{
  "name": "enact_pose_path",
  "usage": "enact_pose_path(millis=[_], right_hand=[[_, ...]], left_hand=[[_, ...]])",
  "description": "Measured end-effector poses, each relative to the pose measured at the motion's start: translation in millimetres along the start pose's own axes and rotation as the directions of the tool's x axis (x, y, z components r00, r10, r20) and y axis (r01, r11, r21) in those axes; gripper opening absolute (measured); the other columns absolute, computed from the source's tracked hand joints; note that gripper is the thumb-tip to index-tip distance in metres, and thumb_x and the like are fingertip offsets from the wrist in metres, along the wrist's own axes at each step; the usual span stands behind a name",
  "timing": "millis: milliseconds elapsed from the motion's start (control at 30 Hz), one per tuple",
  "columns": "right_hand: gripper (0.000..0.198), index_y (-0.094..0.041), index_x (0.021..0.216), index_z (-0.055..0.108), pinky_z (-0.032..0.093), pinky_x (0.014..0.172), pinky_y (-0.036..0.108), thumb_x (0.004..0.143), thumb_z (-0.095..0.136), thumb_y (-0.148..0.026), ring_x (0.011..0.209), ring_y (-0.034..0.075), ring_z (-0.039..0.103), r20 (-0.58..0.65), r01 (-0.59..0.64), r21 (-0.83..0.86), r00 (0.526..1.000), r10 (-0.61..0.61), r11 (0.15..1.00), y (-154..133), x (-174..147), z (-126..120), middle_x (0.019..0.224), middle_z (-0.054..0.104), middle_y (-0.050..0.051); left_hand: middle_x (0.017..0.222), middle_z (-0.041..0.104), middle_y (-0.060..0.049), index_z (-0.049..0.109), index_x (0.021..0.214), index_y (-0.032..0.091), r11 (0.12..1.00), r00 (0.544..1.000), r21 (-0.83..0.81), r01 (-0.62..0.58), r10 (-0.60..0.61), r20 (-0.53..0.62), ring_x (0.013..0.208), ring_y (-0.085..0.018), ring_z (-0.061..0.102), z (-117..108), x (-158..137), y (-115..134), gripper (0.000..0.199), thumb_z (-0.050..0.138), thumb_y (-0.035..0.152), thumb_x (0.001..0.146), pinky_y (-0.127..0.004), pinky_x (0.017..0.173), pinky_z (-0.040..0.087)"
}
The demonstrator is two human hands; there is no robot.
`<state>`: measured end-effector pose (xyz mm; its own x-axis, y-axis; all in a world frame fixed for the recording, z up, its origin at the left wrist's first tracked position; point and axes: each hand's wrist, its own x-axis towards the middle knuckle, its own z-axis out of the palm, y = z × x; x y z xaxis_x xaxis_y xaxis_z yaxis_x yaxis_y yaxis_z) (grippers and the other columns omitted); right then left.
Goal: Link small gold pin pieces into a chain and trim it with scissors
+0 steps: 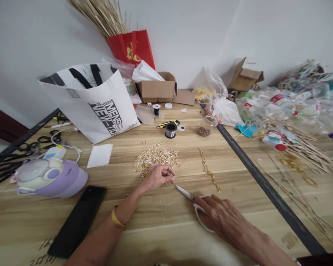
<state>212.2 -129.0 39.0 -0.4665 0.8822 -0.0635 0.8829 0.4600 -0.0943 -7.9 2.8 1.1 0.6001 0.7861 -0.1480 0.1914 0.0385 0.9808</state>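
My right hand grips a pair of white-handled scissors, the tips pointing up and left. Just beyond those tips, my left hand is closed in a pinch; what sits between the fingertips is too small to make out. Behind my left hand lies a loose pile of gold and clear beads. A gold beaded chain rests on the wood to the right of the pile. Further back stand a spool of silvery wire and a yellow-and-black utility knife.
A black phone, a purple-and-white device and a white paper square lie left. Behind them stands a large white bag. A jar of small beads is beyond the chain. Plastic bottles and thin sticks crowd the right.
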Motion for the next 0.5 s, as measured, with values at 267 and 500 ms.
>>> enact_pose_path(millis=[267,500], right_hand=[[0.024,-0.022,0.109,0.054,0.044,0.063,0.027,0.086,0.054,-0.028,0.071,0.015,0.063,-0.001,-0.045,0.496,0.999,0.053,0.867,11,46,-11,0.091,0.064,0.003],[0.036,-0.016,0.111,0.048,0.048,0.057,0.023,0.079,0.059,-0.029,0.072,0.013,0.062,0.038,-0.064,0.942,0.996,0.086,0.33,3,98,14,0.095,0.064,0.006]], left_hand=[[0.076,0.072,-0.009,0.063,0.079,0.012,0.967,0.999,-0.252,0.049,-0.049,0.008,0.063,-0.013,0.064,0,-1,5,0.025,0.073,0.03,0.066,-0.025,0.063,0.049],[0.075,0.07,-0.007,0.065,0.08,0.011,0.965,0.999,-0.262,0.013,-0.022,-0.028,0.066,-0.014,0.063,0,2,0,0.024,0.074,0.027,0.065,-0.022,0.061,0.047]])
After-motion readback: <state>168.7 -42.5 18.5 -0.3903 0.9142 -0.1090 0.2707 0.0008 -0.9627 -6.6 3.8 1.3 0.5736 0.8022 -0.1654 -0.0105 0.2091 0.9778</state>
